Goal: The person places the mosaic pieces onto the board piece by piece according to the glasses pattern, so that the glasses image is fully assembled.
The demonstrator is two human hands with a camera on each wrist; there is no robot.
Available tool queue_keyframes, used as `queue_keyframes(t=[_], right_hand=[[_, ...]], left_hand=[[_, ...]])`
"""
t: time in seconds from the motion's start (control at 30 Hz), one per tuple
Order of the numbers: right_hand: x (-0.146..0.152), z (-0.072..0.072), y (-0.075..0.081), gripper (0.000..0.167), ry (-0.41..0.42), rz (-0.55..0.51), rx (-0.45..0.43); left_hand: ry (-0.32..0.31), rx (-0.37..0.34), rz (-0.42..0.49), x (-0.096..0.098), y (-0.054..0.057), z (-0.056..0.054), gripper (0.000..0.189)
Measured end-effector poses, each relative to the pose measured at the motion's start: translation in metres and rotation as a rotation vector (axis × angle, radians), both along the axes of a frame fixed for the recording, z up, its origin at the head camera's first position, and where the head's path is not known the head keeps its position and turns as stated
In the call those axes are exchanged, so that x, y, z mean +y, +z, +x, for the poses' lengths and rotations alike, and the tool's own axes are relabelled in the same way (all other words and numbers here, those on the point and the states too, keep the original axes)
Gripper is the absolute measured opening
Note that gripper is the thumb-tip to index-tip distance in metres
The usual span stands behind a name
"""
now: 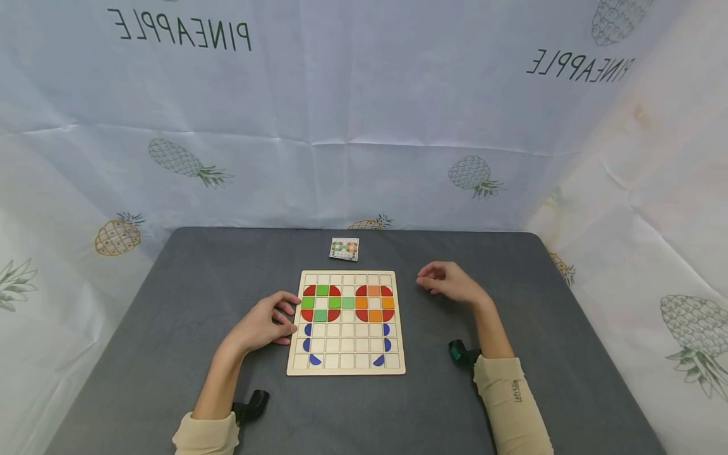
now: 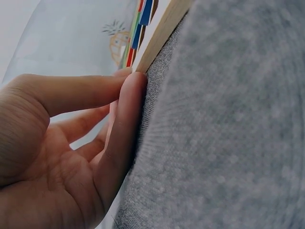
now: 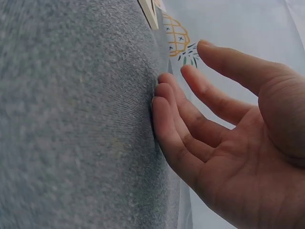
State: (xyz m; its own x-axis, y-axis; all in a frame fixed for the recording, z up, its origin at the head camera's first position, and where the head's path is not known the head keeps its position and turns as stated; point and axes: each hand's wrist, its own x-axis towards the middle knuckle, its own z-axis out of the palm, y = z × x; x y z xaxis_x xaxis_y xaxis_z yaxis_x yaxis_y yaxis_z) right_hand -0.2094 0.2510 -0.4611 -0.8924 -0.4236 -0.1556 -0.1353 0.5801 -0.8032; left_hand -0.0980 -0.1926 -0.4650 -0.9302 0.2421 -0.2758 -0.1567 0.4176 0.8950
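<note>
A square wooden grid board [image 1: 347,371] lies flat on the dark table. Red, green and orange pieces form two ring shapes on its upper part, joined by a light green square [image 1: 348,303]. Blue rounded pieces [image 1: 308,330] run down both sides below. My left hand [image 1: 258,325] touches the board's left edge with its fingertips, the fingers loosely bent; the left wrist view shows thumb and finger at the wooden edge [image 2: 162,36]. To the right of the board, my right hand [image 1: 452,282] rests on the table, fingers loosely curled with nothing in them [image 3: 209,129].
A small printed card [image 1: 344,249] with a coloured pattern lies behind the board. The dark grey table [image 1: 227,259] meets a pineapple-print curtain [image 1: 341,126] at the back and sides. A black wrist camera [image 1: 250,407] sits on the left wrist, another [image 1: 462,352] on the right.
</note>
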Motion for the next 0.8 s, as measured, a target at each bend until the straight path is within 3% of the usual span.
queue_keyframes(t=[0.2,0.33,0.47,0.57,0.7,0.8], right_hand=[[0.003,0.001,0.007,0.039,-0.105,0.017,0.157],[0.002,0.003,0.017,0.059,-0.206,0.099,0.312],[0.003,0.005,0.030,0.081,-0.261,0.304,0.532],[0.008,0.006,0.037,0.098,-0.276,0.465,0.685],[0.018,0.004,0.039,0.116,-0.253,0.590,0.794],[0.022,0.003,0.039,0.121,-0.235,0.623,0.819]], left_hand=[[-0.009,0.048,-0.060,-0.001,0.001,-0.002,0.051],[0.039,0.250,-0.246,-0.002,0.004,-0.007,0.056],[0.085,0.538,-0.527,-0.013,0.017,-0.020,0.080],[0.080,0.695,-0.736,-0.027,0.029,-0.035,0.098],[0.060,0.796,-0.935,-0.051,0.040,-0.054,0.109],[0.053,0.806,-0.993,-0.062,0.042,-0.061,0.111]])
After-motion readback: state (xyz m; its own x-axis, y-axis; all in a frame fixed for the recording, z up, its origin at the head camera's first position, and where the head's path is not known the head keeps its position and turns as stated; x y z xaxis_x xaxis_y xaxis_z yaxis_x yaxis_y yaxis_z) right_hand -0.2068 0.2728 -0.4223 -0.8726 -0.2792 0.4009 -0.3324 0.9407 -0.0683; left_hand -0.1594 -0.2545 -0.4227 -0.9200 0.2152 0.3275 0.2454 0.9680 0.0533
